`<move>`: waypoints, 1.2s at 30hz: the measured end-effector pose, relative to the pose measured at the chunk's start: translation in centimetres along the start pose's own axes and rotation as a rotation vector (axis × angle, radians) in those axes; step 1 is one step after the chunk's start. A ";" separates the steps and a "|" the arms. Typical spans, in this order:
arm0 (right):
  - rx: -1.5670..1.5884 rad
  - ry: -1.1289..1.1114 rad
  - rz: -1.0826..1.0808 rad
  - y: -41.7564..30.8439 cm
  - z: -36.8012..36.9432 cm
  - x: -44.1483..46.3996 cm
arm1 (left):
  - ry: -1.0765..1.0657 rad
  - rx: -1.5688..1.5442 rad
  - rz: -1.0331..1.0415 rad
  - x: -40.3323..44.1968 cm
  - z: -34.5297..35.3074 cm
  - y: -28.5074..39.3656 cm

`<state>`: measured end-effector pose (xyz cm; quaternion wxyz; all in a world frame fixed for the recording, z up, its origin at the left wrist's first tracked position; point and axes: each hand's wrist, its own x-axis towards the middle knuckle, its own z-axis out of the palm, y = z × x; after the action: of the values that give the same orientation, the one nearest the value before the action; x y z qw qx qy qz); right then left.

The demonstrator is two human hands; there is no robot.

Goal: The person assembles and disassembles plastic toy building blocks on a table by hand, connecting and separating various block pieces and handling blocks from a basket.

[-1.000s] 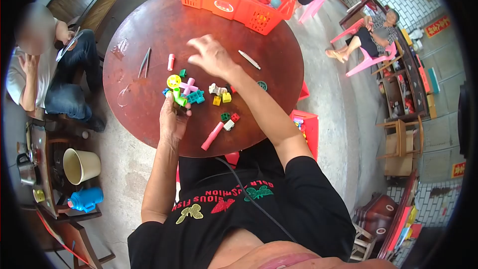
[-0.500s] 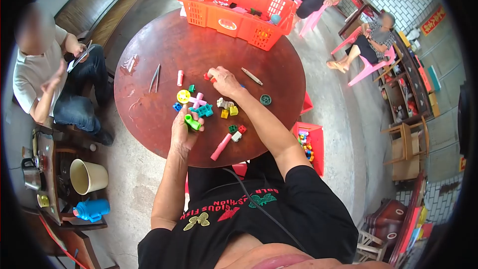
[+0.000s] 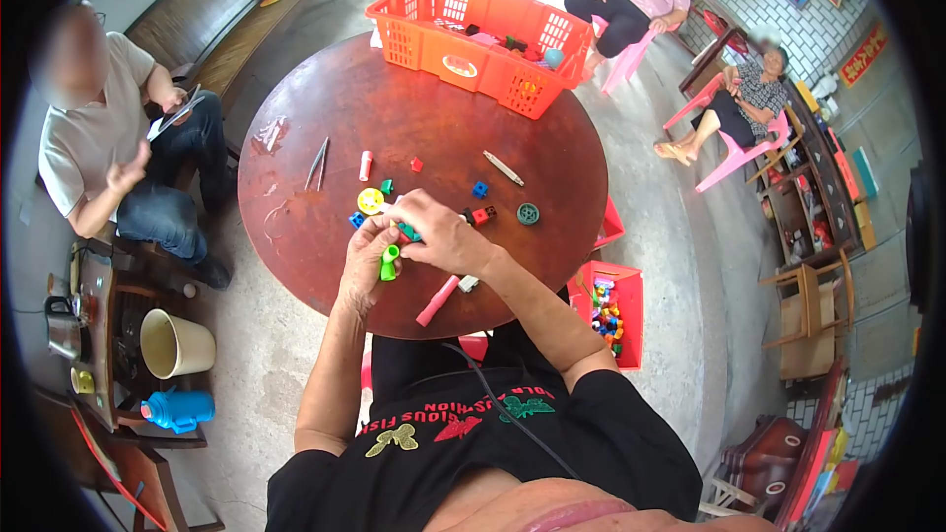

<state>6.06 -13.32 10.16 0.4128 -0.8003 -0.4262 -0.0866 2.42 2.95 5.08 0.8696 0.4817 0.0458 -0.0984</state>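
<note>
My left hand (image 3: 367,261) is closed round a bright green tube piece (image 3: 389,262) near the front of the round table. Right beside it, my right hand (image 3: 441,234) is closed too, its fingertips meeting those of my left hand; what it pinches is hidden. A teal piece (image 3: 408,232) shows between the hands. Behind them lie a yellow round piece (image 3: 371,201), a green block (image 3: 386,186), a pink tube (image 3: 366,166) and a small red piece (image 3: 416,165). A long pink piece (image 3: 438,301) lies in front of my right hand.
A red crate (image 3: 463,59) sits on the table's (image 3: 325,89) far edge. Tweezers (image 3: 316,164), a pale pen-like tool (image 3: 504,168) and a green wheel (image 3: 527,214) lie on top. A red bin (image 3: 631,320) stands at right. One person sits left, two sit back right.
My right hand has come back from the middle of the table to my left hand. The small red piece it was touching now lies free there.
</note>
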 end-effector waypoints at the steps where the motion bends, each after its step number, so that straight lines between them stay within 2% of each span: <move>1: 0.106 0.084 -0.025 0.3 -0.1 0.0 | 0.033 -0.016 0.004 -0.3 0.1 0.1; 3: 0.124 0.050 0.169 1.3 -0.1 -0.6 | 0.089 0.028 0.007 -0.3 0.3 0.4; 5: 0.243 0.113 0.198 1.8 0.7 -0.7 | 0.122 0.097 -0.003 0.0 0.5 0.2; 6: 0.313 0.076 0.358 1.9 0.9 -0.8 | 0.118 0.073 -0.016 0.1 0.4 -0.1; 8: 0.645 -0.013 0.539 3.4 1.8 -1.6 | 0.066 0.064 0.007 0.2 0.0 -0.6; 11: 0.757 -0.027 0.551 3.6 2.4 -1.7 | -0.011 0.043 0.069 0.4 -1.1 -1.2; 14: 0.774 -0.029 0.525 3.7 2.9 -1.4 | 0.002 -0.015 0.088 0.6 -1.7 -1.6; 16: 0.566 0.004 0.533 3.4 3.2 -0.7 | 0.040 -0.016 0.095 0.6 -1.7 -1.3; 19: 0.569 -0.049 0.526 3.5 3.4 0.8 | 0.111 -0.045 0.138 0.8 -2.4 -1.0; 24: 0.419 -0.111 0.527 3.0 4.9 2.0 | 0.089 -0.101 0.141 0.9 -3.4 -0.5; 27: 0.486 -0.102 0.553 3.9 5.3 1.3 | 0.068 -0.102 0.163 1.3 -3.6 -0.8; 29: 0.801 -0.076 0.595 4.7 5.3 0.7 | -0.017 -0.047 0.163 1.3 -3.8 -1.0; 31: 0.866 -0.052 0.625 3.9 5.3 0.4 | -0.023 -0.030 0.166 1.5 -3.7 -1.5; 33: 0.486 0.072 0.621 2.8 5.5 0.3 | 0.019 0.030 0.188 1.7 -3.3 -1.9; 34: 0.115 0.132 0.373 2.6 5.7 0.1 | 0.021 0.032 0.189 1.7 -3.0 -1.8; 35: 0.119 0.132 0.368 2.4 5.4 0.2 | 0.028 0.080 0.210 1.5 -2.7 -1.7; 36: 0.015 0.136 0.248 2.0 4.8 0.4 | 0.036 0.128 0.226 1.2 -2.3 -1.5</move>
<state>6.83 -10.12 6.05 0.4541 -0.8360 -0.2958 -0.0861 3.32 4.02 2.42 0.8415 0.5402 0.0001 0.0061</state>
